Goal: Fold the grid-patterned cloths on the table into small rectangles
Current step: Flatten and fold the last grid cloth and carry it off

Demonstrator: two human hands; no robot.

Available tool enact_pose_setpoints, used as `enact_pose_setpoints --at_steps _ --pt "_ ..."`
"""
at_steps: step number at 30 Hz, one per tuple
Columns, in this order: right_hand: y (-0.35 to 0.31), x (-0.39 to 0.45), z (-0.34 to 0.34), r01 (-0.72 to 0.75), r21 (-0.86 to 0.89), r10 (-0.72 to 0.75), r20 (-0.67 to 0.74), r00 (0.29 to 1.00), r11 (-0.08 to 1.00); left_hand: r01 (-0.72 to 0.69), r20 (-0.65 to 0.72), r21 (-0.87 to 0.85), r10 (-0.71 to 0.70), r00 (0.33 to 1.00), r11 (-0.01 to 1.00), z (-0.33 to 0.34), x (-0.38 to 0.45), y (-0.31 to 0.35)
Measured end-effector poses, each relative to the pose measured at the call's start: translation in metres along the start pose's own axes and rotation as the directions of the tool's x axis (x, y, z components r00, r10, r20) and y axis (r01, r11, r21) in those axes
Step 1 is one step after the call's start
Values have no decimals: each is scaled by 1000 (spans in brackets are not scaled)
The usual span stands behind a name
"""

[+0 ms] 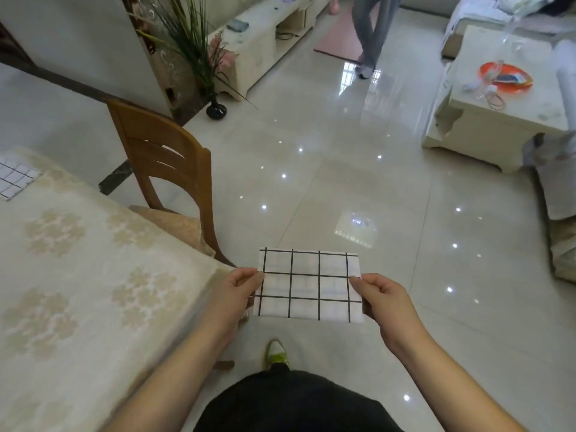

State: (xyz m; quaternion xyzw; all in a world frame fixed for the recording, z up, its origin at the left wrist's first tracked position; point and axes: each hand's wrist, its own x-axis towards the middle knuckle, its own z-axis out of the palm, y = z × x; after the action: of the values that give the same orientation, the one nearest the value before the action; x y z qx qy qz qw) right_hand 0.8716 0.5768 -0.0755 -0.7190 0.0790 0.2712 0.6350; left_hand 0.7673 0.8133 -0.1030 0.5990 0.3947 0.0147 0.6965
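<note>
A white cloth with a black grid point(307, 286), folded into a small rectangle, is held in the air over the floor, just right of the table's corner. My left hand point(238, 294) pinches its left edge and my right hand point(385, 302) pinches its right edge. A second grid-patterned cloth point(15, 179) lies flat on the table point(87, 275) at the far left, partly cut off by the frame edge.
The table carries a beige flowered cover. A wooden chair point(170, 169) stands at its far side. A black vase with a plant point(215, 110) sits on the glossy tiled floor. A white coffee table point(505, 98) stands at the right. A person's legs point(371, 32) are at the back.
</note>
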Motion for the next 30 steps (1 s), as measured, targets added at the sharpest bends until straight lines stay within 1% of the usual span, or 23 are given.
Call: enact_pose_setpoints --at_steps 4,9,16,19,22,27,30 --pt "-38 43 22 9 -11 -9 4 1000 1000 2 -28 -23 -3 1000 1000 -2 38 32" --pt "-68 91 43 9 -30 -8 17 1000 1000 -18 -40 -12 18 999 1000 -8 80 67" --pt "-110 169 63 8 -40 -3 127 992 999 -7 -115 -58 1 993 998 -1 140 100" --pt "-127 214 68 -15 -31 20 151 988 999 -1 -146 -63 -8 989 998 9 172 117" --pt "-146 263 70 -23 -66 35 185 982 998 -9 -187 -57 -1 982 998 23 206 139" --pt "-195 336 69 -17 -77 35 242 970 997 23 -263 -23 -28 964 999 52 258 182" --pt "-222 373 71 -11 -89 35 279 960 996 2 -301 -62 -20 953 998 65 283 210"
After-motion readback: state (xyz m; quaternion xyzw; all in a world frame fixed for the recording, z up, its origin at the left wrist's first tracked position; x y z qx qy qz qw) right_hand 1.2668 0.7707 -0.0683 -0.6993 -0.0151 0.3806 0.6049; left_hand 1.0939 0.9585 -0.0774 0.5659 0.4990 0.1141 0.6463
